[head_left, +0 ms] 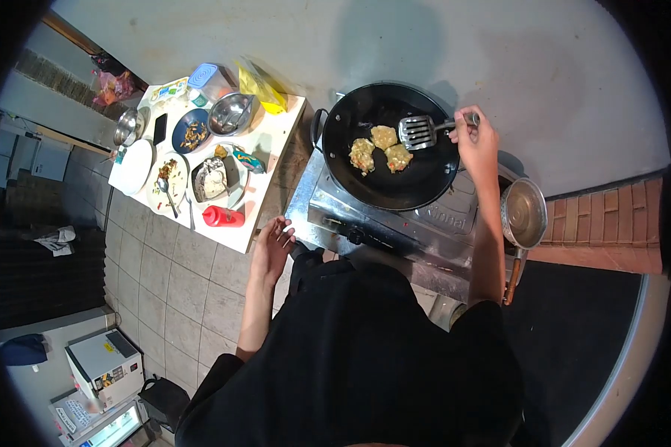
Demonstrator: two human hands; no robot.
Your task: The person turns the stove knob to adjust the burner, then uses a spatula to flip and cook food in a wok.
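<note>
A black wok [388, 190] sits on the gas stove [436, 223] with three pale yellow patties [384, 137] in it, flecked with orange. My right hand [473, 134] is closed round the handle of a slotted metal spatula [417, 132], whose blade is over the wok just right of the patties. My left hand [276, 237] is empty, its fingers apart and slightly curled, between the table's corner and the front left of the stove.
On the wooden table [270, 160] at the left are a red bottle [223, 217], a blue bowl [180, 136], a metal bowl [230, 114], white plates [137, 166] and a yellow bag [272, 98]. A small metal saucepan [524, 214] stands at the stove's right.
</note>
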